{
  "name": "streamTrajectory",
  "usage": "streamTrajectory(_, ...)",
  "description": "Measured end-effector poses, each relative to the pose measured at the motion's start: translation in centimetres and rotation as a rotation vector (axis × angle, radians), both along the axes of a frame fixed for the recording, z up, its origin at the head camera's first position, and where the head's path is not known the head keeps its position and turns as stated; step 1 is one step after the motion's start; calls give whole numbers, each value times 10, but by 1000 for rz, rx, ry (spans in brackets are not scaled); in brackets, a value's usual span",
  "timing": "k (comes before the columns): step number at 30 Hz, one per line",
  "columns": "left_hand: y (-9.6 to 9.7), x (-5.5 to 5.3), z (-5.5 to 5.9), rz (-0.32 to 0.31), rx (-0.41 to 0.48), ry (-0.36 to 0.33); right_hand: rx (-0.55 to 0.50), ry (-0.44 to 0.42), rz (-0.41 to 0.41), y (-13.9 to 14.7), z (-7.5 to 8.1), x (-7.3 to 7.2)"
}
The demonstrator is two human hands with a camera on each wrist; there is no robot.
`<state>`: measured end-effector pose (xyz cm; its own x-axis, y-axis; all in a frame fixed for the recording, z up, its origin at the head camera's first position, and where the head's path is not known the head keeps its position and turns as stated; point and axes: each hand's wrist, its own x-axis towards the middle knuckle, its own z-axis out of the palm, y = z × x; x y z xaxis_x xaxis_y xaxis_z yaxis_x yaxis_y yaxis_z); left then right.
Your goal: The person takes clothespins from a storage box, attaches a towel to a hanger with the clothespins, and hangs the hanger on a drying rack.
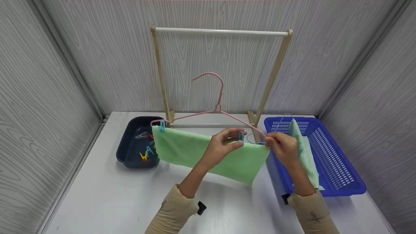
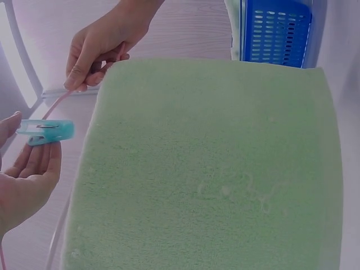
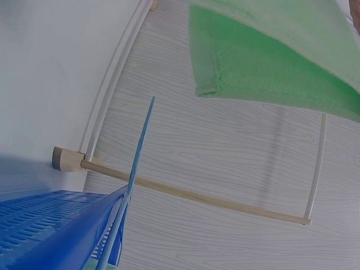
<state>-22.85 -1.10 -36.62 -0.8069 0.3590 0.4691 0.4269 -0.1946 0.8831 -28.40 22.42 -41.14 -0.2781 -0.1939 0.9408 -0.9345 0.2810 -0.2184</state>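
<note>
Light-green, rectangular terry cloth [image 1: 234, 161] is hanging below a pink wire hanger [image 1: 221, 94], in front of the rack and above the bench. At the cloth's upper left corner, a translucent teal clothespin [image 1: 162, 126] is fastening cloth and hanger together. Near the upper right corner, the left hand [image 1: 224, 141] is holding a second teal clothespin [image 1: 240, 136]; its grip is pinching the pin between thumb and fingers. In the left wrist view, a gap is showing between this pin and the cloth edge. The right hand [image 1: 283, 146] is supporting the hanger's right end; its grip is pinching the pink wire just beside the cloth corner. The hanger's hook is pointing upward and is touching nothing.

Behind the hanger, a freestanding rack [image 1: 277, 68] with wooden uprights and white rods is standing on the white bench [image 1: 107, 195]. To the left, a dark navy plastic bin [image 1: 125, 152] is holding loose multicoloured clothespins [image 1: 149, 150]. To the right, a blue perforated plastic basket [image 1: 341, 156] is containing a pale-green second cloth [image 1: 305, 152]; a light-blue hanger [image 3: 136, 157] is projecting above the basket rim. Beige sleeves [image 1: 175, 208] are covering both forearms. Grey wood-grain panels [image 1: 81, 48] are enclosing the bench.
</note>
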Motion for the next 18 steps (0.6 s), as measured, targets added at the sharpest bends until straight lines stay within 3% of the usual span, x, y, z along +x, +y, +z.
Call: streamTrajectory(18,7,-2,-5,-18,7,-5,22,-3,-32,-4,1,1)
